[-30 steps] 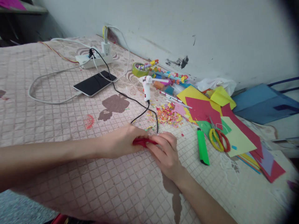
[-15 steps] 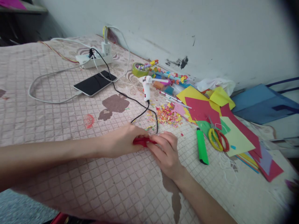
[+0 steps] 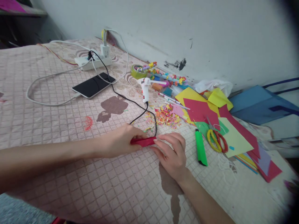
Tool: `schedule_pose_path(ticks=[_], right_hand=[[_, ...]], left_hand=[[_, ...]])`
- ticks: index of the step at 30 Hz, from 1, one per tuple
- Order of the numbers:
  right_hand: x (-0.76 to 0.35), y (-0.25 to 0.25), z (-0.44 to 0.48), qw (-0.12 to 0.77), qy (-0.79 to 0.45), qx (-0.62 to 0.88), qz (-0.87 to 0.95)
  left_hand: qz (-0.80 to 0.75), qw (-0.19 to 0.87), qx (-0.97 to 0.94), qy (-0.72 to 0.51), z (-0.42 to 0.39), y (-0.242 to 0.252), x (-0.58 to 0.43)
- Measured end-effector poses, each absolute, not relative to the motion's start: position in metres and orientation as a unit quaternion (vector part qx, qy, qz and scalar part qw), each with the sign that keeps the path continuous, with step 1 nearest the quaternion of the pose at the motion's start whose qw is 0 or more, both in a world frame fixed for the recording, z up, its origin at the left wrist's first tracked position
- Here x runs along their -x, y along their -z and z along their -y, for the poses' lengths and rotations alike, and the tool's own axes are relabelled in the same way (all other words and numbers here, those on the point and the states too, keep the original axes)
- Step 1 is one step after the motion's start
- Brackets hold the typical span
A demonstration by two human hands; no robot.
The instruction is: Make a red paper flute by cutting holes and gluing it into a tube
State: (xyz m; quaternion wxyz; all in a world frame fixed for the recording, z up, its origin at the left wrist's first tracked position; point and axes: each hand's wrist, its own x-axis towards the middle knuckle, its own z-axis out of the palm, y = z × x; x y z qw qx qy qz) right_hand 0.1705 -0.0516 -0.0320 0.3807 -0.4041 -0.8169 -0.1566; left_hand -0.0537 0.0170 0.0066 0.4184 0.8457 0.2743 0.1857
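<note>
Between my hands, just above the patterned tablecloth, is a narrow piece of folded red paper (image 3: 147,142). My left hand (image 3: 122,141) is closed around its left end, thumb below and fingers above. My right hand (image 3: 171,152) has its fingertips pinched at the paper's right end. Just beyond them stands a white glue gun (image 3: 145,88) with a glue stick in its back, its black cord running down behind the red paper. Right of my right hand lies a green tube-like piece (image 3: 201,147) with dark ends.
Scissors (image 3: 213,140) with yellow and red handles rest on coloured paper sheets (image 3: 202,110). Paper scraps (image 3: 165,116) are scattered behind my hands. A charging tablet (image 3: 93,85) and a power strip (image 3: 93,63) stand at back left. Clear tape (image 3: 138,72) and a blue bag (image 3: 259,102) lie near the wall.
My right hand has slid a little to the right along the red paper, and more of the paper shows between my hands. My left hand keeps its grip.
</note>
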Motion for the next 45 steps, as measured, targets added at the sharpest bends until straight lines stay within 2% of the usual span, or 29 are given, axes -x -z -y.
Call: schedule_pose_path(ticks=[6,24,45], right_hand=[[-0.17,0.031,0.053,0.364,0.154,0.392,0.831],[-0.164,0.036,0.054,0.334,0.161,0.366,0.854],[-0.162,0.038,0.056,0.336,0.145,0.379,0.85]], left_hand=[[-0.295,0.426,-0.845,-0.134,-0.02,-0.007,0.054],[-0.27,0.447,-0.841,-0.142,-0.018,-0.003,0.052],[-0.26,0.388,-0.871,-0.152,-0.015,-0.002,0.051]])
